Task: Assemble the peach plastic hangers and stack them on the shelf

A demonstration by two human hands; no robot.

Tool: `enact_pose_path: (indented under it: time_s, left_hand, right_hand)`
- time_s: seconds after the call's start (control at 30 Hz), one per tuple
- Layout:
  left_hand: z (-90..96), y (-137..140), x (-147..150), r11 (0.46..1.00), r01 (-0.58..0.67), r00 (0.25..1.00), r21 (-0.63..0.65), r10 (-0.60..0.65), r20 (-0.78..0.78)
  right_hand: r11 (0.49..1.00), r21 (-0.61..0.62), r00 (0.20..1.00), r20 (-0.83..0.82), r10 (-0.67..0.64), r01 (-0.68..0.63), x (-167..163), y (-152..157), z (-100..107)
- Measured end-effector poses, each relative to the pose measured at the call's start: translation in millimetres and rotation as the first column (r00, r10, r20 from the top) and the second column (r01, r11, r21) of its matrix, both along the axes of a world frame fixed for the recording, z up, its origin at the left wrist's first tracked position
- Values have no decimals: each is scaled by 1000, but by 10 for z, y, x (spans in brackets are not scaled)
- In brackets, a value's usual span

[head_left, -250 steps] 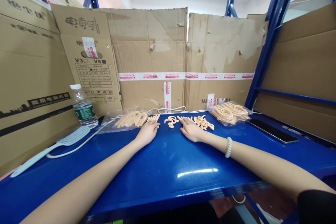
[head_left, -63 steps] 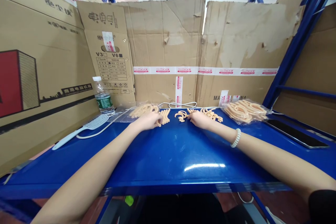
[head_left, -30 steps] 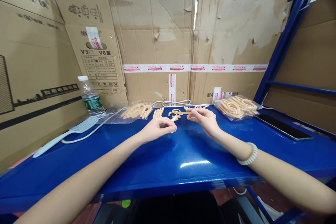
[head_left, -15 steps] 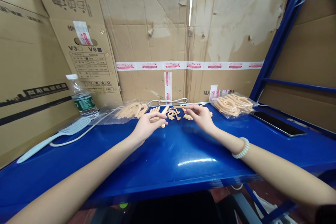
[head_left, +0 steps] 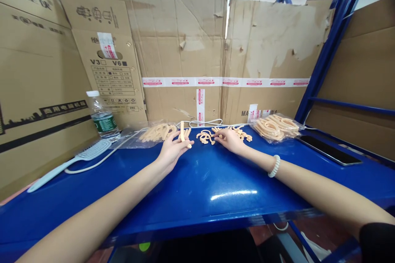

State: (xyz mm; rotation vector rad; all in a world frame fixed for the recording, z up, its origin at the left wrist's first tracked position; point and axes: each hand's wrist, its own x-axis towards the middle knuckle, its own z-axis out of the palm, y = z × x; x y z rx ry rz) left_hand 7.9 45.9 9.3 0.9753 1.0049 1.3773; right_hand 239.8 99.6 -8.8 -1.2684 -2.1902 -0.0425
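Left hand (head_left: 171, 150) shifts left, its stick (head_left: 182, 131) tilting the other way

Since half a second ago, I see the top of that pale stick swing from right to left, while the right hand (head_left: 232, 141) has dropped lower over the desk (head_left: 185, 197). On my feed, the left hand is half curled, pinching the stick between thumb and fingers, in front of a short row of sticks (head_left: 188, 132). The right hand's fingers are bent down at the near end of another row of sticks (head_left: 217, 130); I can't tell whether they grip any. Between the hands I have some curved pieces (head_left: 203, 136), with more loose pieces (head_left: 244, 133) beyond the right hand. One clear bag (head_left: 159, 132) of pale pieces lies behind the left hand, another bag (head_left: 274, 128) farther right, near a phone (head_left: 330, 150).
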Motion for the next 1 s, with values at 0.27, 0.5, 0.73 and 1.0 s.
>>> enact_pose_path:
  time_s: [0.27,0.5,0.73,1.0]
  left_hand:
    - [-26,-12,38,999,-2,1000,-33,1,-18]
    - [10,-52,41,999,21,1000,-29,-21,-9]
    - [-35,-38,48,999,29,999,-22,-30,-18]
    - [-150,-41,89,987,157,987,18,-158,15]
  right_hand:
    - [987,-117,957,282,-73,110,-228,161,231]
    - [936,-287,962,236,-136,203,-297,242,261]
    - [919,-346,982,49,-183,189,-210,333,263]
    - [962,-246,963,-207,-171,118,-217,193,288]
